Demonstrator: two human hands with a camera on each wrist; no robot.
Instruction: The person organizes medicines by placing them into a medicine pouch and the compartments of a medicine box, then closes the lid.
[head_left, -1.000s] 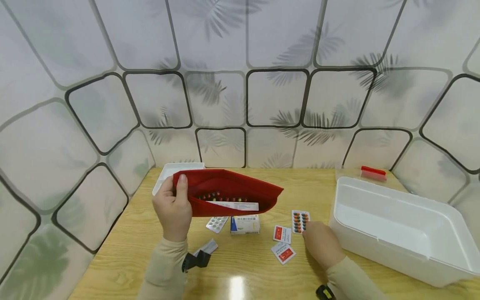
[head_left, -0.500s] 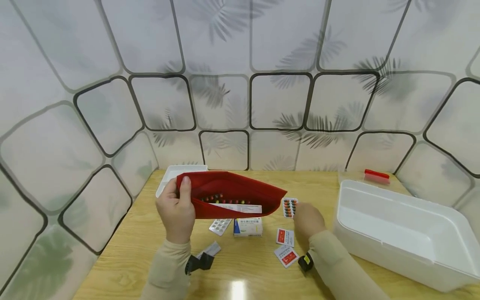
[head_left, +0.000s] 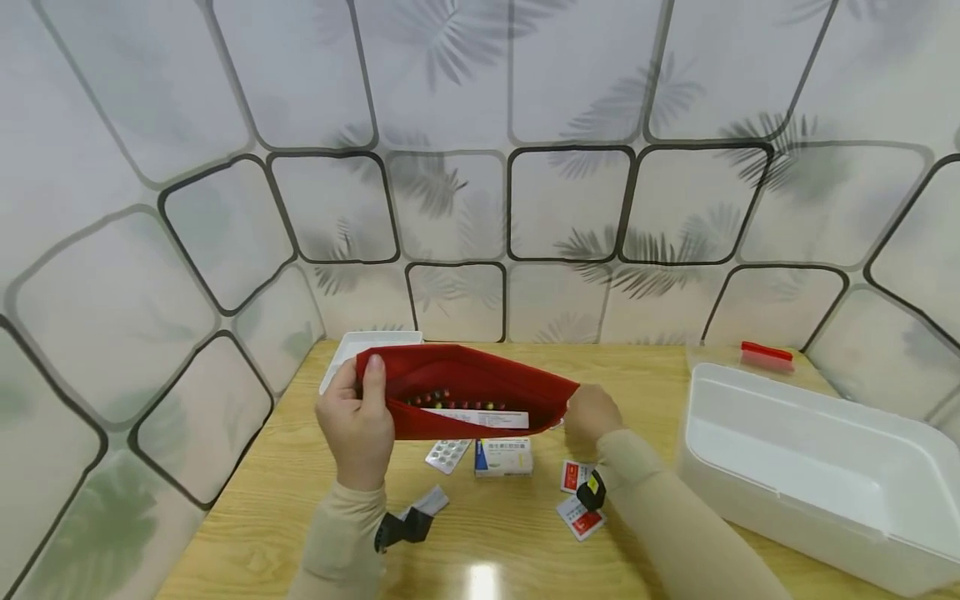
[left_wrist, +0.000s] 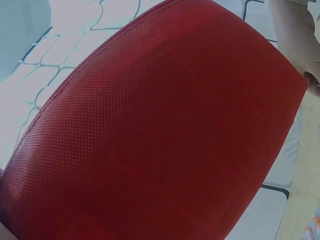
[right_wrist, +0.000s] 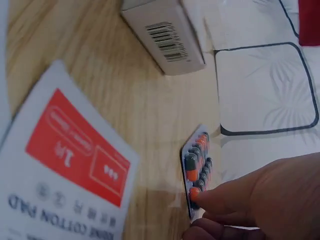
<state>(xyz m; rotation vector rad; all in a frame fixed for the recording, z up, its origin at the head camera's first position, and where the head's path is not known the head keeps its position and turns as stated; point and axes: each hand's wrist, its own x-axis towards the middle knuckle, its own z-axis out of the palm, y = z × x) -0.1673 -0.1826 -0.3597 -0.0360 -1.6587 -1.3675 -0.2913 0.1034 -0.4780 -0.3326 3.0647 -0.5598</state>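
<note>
My left hand (head_left: pixel 356 429) grips the left end of a red pouch (head_left: pixel 465 371), thumb over its rim, and holds it up with its mouth gaping. Inside the pouch lie a white carton (head_left: pixel 480 418) and a strip of dark-and-coloured capsules (head_left: pixel 435 400). My right hand (head_left: pixel 590 414) is at the pouch's right corner. In the right wrist view its thumb and fingers pinch the lower end of a blister pack (right_wrist: pixel 192 167) of orange-and-green capsules, tilted up on edge. From the head view that blister pack is mostly hidden behind the hand and pouch.
A white-and-blue medicine box (head_left: pixel 504 458) and a tablet blister (head_left: pixel 448 455) lie below the pouch. Two cotton pad packets (head_left: pixel 581 518) lie under the right wrist. A white bin (head_left: pixel 795 483) stands right, a white tray (head_left: pixel 382 337) back left, a red-topped clear bag (head_left: pixel 765 358) back right.
My right hand has picked up the capsule blister pack from beside the bin and moved it left to the pouch's right corner. The left hand still holds the pouch in place.
</note>
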